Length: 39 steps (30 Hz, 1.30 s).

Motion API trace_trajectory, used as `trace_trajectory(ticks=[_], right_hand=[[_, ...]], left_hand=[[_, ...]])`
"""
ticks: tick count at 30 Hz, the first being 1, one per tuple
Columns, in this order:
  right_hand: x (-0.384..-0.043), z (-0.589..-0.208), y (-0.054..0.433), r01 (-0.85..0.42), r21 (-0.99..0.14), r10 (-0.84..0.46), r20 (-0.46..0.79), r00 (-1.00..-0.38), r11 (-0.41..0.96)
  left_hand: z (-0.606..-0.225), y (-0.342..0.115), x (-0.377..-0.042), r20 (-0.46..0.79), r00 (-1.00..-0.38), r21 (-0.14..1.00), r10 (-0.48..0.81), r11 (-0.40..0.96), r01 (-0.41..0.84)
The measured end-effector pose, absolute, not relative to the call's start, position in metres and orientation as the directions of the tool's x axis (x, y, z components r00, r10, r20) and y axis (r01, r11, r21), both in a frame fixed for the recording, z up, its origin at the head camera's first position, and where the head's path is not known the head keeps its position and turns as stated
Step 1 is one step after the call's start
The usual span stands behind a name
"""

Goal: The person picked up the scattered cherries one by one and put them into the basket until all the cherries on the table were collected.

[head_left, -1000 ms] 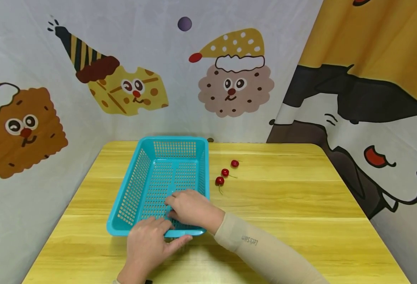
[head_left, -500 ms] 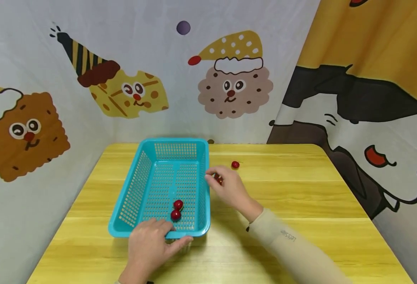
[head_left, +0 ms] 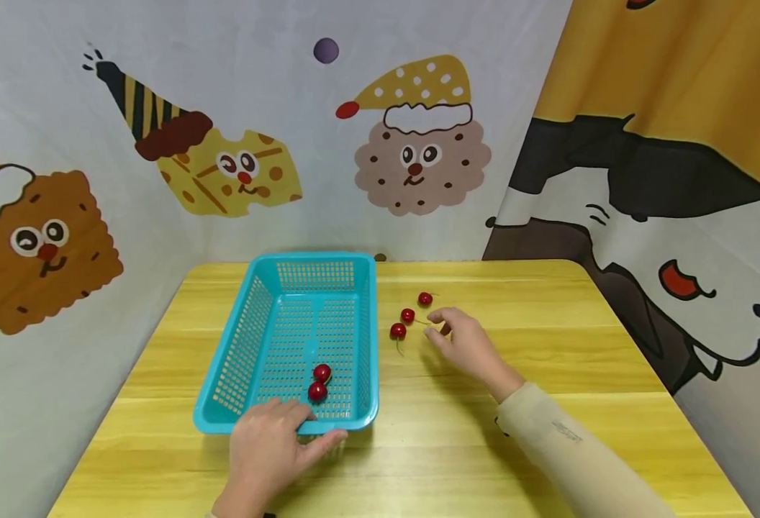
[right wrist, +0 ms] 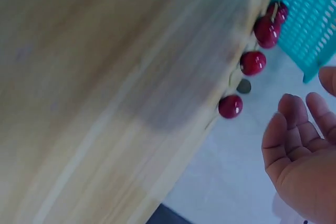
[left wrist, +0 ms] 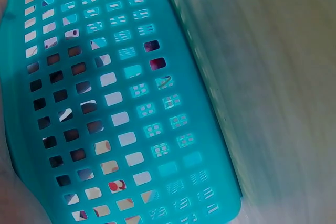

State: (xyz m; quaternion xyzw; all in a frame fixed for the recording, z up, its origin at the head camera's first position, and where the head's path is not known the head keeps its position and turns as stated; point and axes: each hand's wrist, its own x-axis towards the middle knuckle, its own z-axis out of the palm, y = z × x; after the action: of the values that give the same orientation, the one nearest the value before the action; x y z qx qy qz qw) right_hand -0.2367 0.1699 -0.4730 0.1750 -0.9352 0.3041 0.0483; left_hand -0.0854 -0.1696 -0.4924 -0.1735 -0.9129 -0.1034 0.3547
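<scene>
At the near rim of the perforated turquoise basket [head_left: 328,427], the left hand [head_left: 266,442] grips the edge: its fingers hook over to the inner side and its thumb lies along the outside. The left wrist view shows one slotted wall of the basket at close range, with part of the hand along its left edge.

Inside the basket, on the floor toward the near end and right of centre, lie two red cherries: a front cherry [head_left: 317,392] and a rear cherry [head_left: 322,373], which appear to touch.

To the right of the basket, three stemmed cherries form a slanting row, set apart from one another: the nearest cherry [head_left: 398,331] sits just beside the basket wall, the middle cherry [head_left: 407,315] slightly farther back, and the farthest cherry [head_left: 424,298] farther back and to the right.

Right of these, the right hand [head_left: 473,349] is free of any object; its fingers are loosely bent, with thumb and forefinger parted near the stem end of the middle cherry. Whether skin and stem touch cannot be told. A beige sleeve [head_left: 568,446] covers the forearm.

Beneath the basket is a wood-grain table [head_left: 613,388]; beyond it hangs a cartoon-printed cloth [head_left: 224,43].
</scene>
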Motion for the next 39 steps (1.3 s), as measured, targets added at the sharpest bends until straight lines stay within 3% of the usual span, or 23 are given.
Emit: trace_trajectory(ticks=[5,13,26,39], right_hand=[[-0.237,-0.475,0.155,-0.408,-0.462,-0.401,0.12,-0.908,0.788],[-0.241,-0.481,0.138,-0.533,-0.334,-0.516,0.147,-0.844,0.777],[-0.245,-0.492,0.126,-0.544,-0.328,-0.545,0.098,-0.833,0.773],[-0.251,-0.497,0.106,-0.599,-0.28,-0.584,0.145,-0.799,0.75]], left_hand=[[-0.493,-0.168,-0.087,0.693,-0.68,0.068,0.241,0.916,0.394],[-0.495,-0.167,-0.086,0.704,-0.671,0.07,0.233,0.917,0.392],[-0.493,-0.168,-0.085,0.707,-0.666,0.069,0.236,0.915,0.398],[-0.494,-0.168,-0.084,0.698,-0.677,0.069,0.233,0.919,0.388]])
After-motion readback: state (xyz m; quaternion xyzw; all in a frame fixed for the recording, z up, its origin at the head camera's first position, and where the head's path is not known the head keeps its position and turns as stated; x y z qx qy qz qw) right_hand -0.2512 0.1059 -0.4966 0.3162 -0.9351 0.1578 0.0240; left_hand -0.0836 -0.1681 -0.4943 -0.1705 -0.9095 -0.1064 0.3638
